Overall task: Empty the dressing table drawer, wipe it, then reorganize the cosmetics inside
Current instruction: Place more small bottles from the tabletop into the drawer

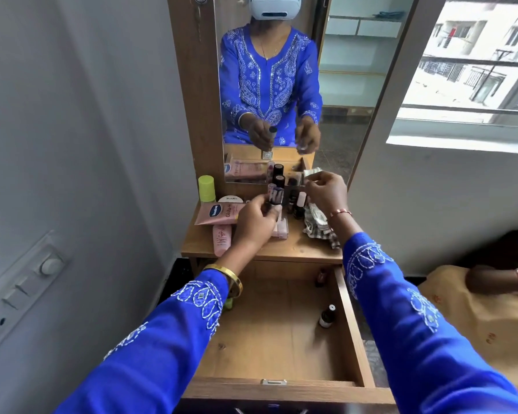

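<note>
The drawer [346, 333] stood pulled out below the table [296, 249], nearly emptied; two small dark bottles [327, 316] lay along its right wall, probably the last to lift out. Cosmetics crowded the table's back edge by the mirror, cleared there to free the drawer for wiping, with a checked cloth [319, 224] near the right edge. The left hand [256, 222] gripped a slim tube [275, 197], upright, long axis vertical, over the table's middle. The right hand [326, 192] pinched something too small to identify.
</note>
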{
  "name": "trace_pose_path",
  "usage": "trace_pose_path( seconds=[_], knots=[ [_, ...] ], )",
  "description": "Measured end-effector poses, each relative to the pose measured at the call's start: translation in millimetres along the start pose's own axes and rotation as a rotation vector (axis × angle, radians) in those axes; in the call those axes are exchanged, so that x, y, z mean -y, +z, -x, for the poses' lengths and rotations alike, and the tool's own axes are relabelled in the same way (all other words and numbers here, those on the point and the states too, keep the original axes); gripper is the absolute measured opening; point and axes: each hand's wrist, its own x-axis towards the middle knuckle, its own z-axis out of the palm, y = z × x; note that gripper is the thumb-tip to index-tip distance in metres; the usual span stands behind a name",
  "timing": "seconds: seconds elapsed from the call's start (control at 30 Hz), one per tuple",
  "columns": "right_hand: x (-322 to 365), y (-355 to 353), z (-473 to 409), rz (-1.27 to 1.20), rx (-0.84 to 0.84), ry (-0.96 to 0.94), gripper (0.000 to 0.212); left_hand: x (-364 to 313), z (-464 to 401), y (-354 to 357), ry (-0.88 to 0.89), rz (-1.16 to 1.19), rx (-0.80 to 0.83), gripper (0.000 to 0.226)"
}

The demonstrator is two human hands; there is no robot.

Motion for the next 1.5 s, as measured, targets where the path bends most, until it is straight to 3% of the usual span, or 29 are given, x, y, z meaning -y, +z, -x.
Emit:
trace_pose_path(
  seconds=[0.07, 0.17, 0.23, 0.33, 0.47, 0.77, 1.07, 1.2, 1.37, 1.5],
  knots=[
    [-6.1, 0.4, -8.9, 0.211, 0.081, 0.029, 0.023, 4.5, 1.4, -0.9, -0.022, 0.001, -0.013, 0.023],
    [-7.0, 3.8, -6.4, 0.554, 0.272, -0.088, 0.045, 8.8, 4.0, 0.6, -0.042, 0.010, -0.022, 0.020],
    [-10.5, 8.4, -3.3, 0.625, 0.334, -0.119, 0.053, 9.1, 7.0, 1.9, -0.052, 0.018, -0.013, 0.019],
    [-17.3, 13.6, 0.4, 0.658, 0.316, -0.128, 0.047, 10.1, 10.2, 2.2, -0.052, 0.017, -0.005, 0.020],
    [-18.7, 10.5, 7.0, 0.488, 0.132, -0.110, 0.035, 12.7, 12.8, 1.2, -0.056, 0.037, -0.017, 0.020],
    [-41.5, -6.4, 24.5, 0.188, -0.065, -0.088, 0.017, 31.0, 30.3, 4.7, -0.127, 0.135, -0.013, 0.023],
    [-56.8, -9.9, 74.6, -0.367, 0.158, 0.188, 0.009, 71.3, 74.6, 4.8, -0.319, 0.317, -0.013, 0.011],
    [-60.3, 6.3, 104.3, -0.386, 0.237, 0.217, 0.003, 90.1, 95.4, -6.4, -0.336, 0.308, -0.091, 0.013],
    [-66.1, 38.3, 130.5, -0.380, 0.332, 0.276, 0.018, 109.8, 111.1, -30.6, -0.307, 0.181, -0.279, 0.015],
    [-69.5, 66.5, 142.4, -0.292, 0.308, 0.315, 0.012, 122.0, 117.3, -45.2, -0.305, 0.147, -0.428, 0.013]
  ],
)
